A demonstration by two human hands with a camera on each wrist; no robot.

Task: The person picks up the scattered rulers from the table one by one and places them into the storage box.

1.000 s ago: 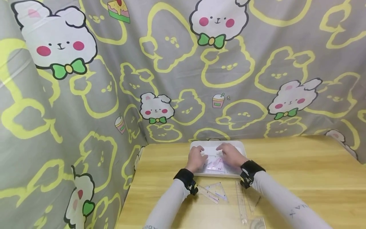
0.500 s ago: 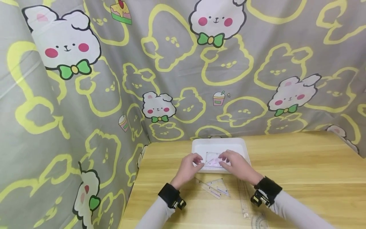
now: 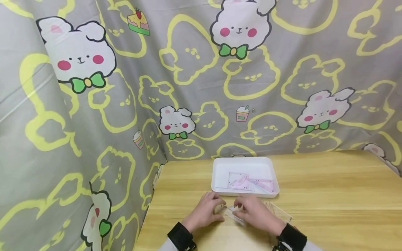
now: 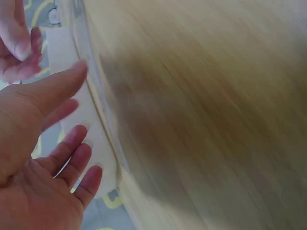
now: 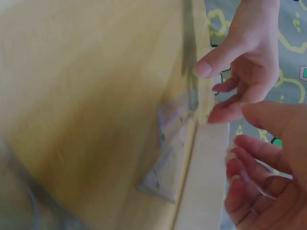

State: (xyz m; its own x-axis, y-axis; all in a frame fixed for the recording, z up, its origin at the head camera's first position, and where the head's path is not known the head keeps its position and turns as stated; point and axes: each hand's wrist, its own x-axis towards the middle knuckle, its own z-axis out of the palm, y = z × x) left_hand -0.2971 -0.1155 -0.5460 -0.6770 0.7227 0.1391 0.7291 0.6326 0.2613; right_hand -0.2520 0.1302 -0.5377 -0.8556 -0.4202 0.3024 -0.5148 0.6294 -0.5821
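In the head view my left hand [image 3: 205, 212] hovers at the left, in front of the white tray, its fingers spread and relaxed with nothing in them. My right hand [image 3: 254, 213] is opposite, loosely bent and also holding nothing. Between and below them lie clear plastic set squares [image 3: 236, 219] on the table, partly covered by the right hand. The right wrist view shows these set squares [image 5: 165, 165] flat beside the tray wall. Inside the tray [image 3: 271, 167] rest a clear, pink-marked square piece [image 3: 237, 180] and a pinkish set square [image 3: 265, 184].
A clear ruler [image 3: 285, 214] lies on the wooden table [image 3: 339, 188] beyond my right hand, mostly hidden by it. A grey curtain [image 3: 194, 80] printed with rabbits stands right behind the table and along its left side.
Both hands have come out of the tray and back toward me, over the set squares on the table. The pink-marked pieces stay in the tray, where my right hand was touching them.
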